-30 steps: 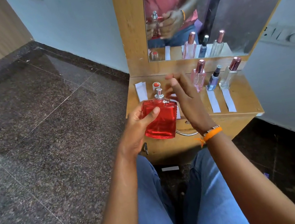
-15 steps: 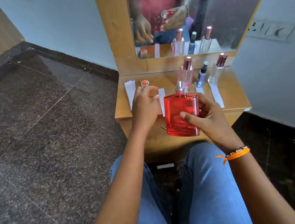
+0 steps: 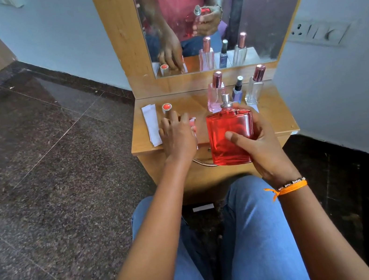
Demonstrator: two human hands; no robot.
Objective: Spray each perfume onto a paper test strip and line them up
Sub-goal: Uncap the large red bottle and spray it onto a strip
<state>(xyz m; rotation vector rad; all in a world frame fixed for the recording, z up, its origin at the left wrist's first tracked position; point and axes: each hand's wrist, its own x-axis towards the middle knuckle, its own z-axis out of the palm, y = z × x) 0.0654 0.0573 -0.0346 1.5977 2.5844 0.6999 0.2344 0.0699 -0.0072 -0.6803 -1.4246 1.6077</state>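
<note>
Right hand [image 3: 256, 138]: wrapped around the red bottle [image 3: 230, 135], thumb pressed across its front face, fingers behind the right edge. The bottle is upright, uncapped, its silver sprayer [image 3: 226, 100] on top, and it is held in the air over the front edge of the table [image 3: 272, 112]. An orange thread and a beaded band [image 3: 290, 186] circle the wrist.

Left hand [image 3: 177, 133]: palm down on the table just left of the bottle, fingers spread flat over a paper strip [image 3: 193, 123], of which only a narrow white-and-pink edge shows beside the hand; whether the fingers pinch the strip or merely press on it cannot be told from this angle.

Just beyond the left fingertips stands the red cap [image 3: 167, 107]. Left of the hand lies a small stack of blank strips [image 3: 152, 125], reaching the table's front edge.

Behind the red bottle, near the mirror [image 3: 255, 16], three capped bottles stand in a row: a pink bottle [image 3: 215, 93] with a rose cap, partly hidden by the sprayer; a small blue vial [image 3: 238, 92] with a black cap; and a clear bottle [image 3: 255, 86] with a rose cap. A sliver of white paper shows at the foot of the clear bottle.

The mirror reflects both hands, the row of bottles and the cap. On the floor under the table lies one more strip [image 3: 203, 207], between the person's knees.
</note>
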